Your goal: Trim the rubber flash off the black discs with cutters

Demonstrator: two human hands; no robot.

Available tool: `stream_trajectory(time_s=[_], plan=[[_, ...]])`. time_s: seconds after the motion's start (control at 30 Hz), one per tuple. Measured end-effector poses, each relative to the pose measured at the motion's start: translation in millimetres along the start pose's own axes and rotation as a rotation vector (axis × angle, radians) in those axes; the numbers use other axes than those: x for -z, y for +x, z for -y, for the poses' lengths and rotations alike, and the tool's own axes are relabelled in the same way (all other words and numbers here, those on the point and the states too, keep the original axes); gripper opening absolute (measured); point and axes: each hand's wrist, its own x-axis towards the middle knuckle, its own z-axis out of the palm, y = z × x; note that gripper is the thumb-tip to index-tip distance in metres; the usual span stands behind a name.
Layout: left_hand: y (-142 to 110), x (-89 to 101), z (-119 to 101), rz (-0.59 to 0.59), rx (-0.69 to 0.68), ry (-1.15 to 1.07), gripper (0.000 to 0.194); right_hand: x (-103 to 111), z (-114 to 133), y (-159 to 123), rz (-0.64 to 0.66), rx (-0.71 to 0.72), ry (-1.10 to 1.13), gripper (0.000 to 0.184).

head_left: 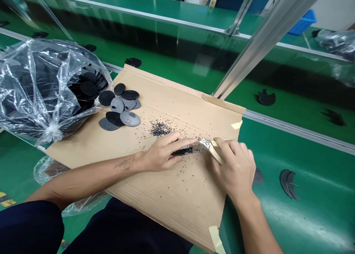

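Head view: a black part [182, 151] is held by the left hand [162, 152], seemingly lengthwise toward the cutters [206, 143] (clasped by the right hand [235, 163]).

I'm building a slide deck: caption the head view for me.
Left hand holding a black part, right hand holding cream-handled pliers, black scraps on cardboard.

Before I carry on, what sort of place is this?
Likely a factory workshop: a large plastic bag of dark oval parts, black scraps scattered on cardboard, and pliers in the right hand suggest it.
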Motion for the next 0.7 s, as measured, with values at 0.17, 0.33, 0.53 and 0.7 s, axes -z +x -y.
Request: stream_trajectory(time_s=[0.17, 0.33, 0.53, 0.7], plan=[[2.6, 0.6, -2.2, -0.065, 0.088, -0.085, 0.029, -9.8, -7.1, -3.5, 0.116, -0.118, -0.105, 0.035], [3.5, -1.0, -2.0, -0.11, 0.172, -0.084, 0.023, -10.5, -6.5, -4.8, 0.139, -0.15, -0.133, 0.041], [5.2, -1.9, -1.1, -0.122, 0.14, -0.095, 0.026, -8.7, -2.8, -5.8, 0.135, -0.125, -0.103, 0.039], [5.9, -1.5, -1.6, -0.099, 0.149, -0.109, 0.034, -9.2, -1.3, -8.0, 0.145, -0.095, -0.109, 0.042]])
